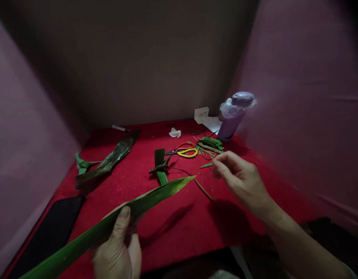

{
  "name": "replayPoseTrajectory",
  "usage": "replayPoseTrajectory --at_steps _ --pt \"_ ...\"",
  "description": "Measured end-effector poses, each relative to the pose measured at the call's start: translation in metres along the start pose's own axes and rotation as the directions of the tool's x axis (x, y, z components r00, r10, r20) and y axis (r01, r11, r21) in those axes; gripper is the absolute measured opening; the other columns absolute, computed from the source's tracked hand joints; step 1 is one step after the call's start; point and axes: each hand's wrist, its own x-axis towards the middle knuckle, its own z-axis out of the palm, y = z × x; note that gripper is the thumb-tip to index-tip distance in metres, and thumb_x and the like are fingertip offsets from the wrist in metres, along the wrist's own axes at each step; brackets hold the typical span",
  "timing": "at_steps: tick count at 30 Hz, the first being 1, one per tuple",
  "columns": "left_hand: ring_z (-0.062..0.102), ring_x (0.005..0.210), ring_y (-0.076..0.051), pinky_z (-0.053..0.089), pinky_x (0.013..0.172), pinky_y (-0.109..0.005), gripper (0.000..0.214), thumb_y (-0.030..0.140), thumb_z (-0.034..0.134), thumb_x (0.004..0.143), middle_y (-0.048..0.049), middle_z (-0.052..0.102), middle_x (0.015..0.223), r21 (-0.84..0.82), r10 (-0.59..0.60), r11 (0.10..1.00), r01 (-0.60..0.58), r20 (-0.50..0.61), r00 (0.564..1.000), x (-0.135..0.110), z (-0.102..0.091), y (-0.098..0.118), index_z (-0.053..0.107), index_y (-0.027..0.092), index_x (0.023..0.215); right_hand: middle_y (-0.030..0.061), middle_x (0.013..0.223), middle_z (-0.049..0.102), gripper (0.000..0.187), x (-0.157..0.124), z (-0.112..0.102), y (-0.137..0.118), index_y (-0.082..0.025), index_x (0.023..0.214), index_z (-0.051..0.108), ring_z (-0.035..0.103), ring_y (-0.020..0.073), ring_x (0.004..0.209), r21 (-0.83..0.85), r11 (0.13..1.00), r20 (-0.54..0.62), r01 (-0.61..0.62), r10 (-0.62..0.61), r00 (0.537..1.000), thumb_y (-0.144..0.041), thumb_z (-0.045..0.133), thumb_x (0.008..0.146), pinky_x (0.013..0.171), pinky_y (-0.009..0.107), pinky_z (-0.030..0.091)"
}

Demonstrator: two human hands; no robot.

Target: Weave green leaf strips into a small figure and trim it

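Observation:
A long green leaf runs from the lower left up to a pointed tip at the middle. My left hand grips it, thumb on top and fingers underneath. My right hand hovers right of the tip, apart from it, thumb and forefinger pinched together; whatever may be between them is too small to make out. Beyond the leaf lies a folded green-and-brown leaf piece, with a thin brown stem near it. Scissors with red and yellow handles rest behind, beside a heap of leaf scraps.
A purple bottle with clear plastic around its top stands at the back right, by white papers. Crumpled tissue lies at the back. On the left are a dark wilted leaf, a folded green strip and a flat black object.

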Motion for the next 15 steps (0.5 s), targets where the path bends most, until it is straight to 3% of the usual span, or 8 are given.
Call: replayPoseTrajectory --at_steps 3,8,11,15 --pt "0.065 0.072 -0.013 0.058 0.072 -0.030 0.021 0.017 0.084 0.056 0.0063 0.071 0.073 -0.033 -0.034 0.999 0.035 0.017 0.999 0.000 0.000 -0.004 0.069 0.019 0.071 -0.0017 0.067 0.055 0.014 -0.014 0.008 -0.017 -0.020 0.085 0.055 0.052 0.0116 0.060 -0.003 0.999 0.138 0.039 -0.038 0.990 -0.028 0.047 0.093 0.055 0.021 0.039" --pt "0.066 0.066 -0.011 0.057 0.067 -0.021 0.016 0.022 0.082 0.060 0.0063 0.072 0.069 0.079 0.089 0.992 -0.102 0.153 0.984 0.000 -0.018 -0.006 0.070 0.021 0.071 -0.0032 0.066 0.052 0.012 -0.026 0.020 -0.028 -0.020 0.087 0.054 0.046 0.0100 0.057 0.014 0.996 0.183 0.093 -0.094 0.979 -0.022 0.045 0.094 0.054 0.022 0.036" --pt "0.069 0.073 -0.013 0.057 0.074 -0.025 0.010 0.018 0.078 0.067 0.0049 0.074 0.076 0.047 0.196 0.974 -0.220 0.304 0.932 -0.003 -0.021 -0.004 0.071 0.022 0.073 -0.0047 0.060 0.052 0.010 -0.037 0.028 -0.034 -0.019 0.087 0.058 0.046 0.0083 0.051 0.013 0.980 0.247 0.196 -0.193 0.950 -0.017 0.049 0.091 0.054 0.022 0.035" --pt "0.071 0.075 -0.017 0.059 0.074 -0.031 0.014 0.011 0.072 0.071 0.0048 0.076 0.082 0.004 0.350 0.919 -0.395 0.456 0.818 -0.007 -0.018 0.000 0.071 0.024 0.077 -0.0023 0.060 0.059 0.011 -0.050 0.040 -0.041 -0.015 0.087 0.063 0.051 0.0086 0.051 -0.021 0.926 0.163 0.378 -0.369 0.915 -0.012 0.053 0.087 0.055 0.023 0.035"
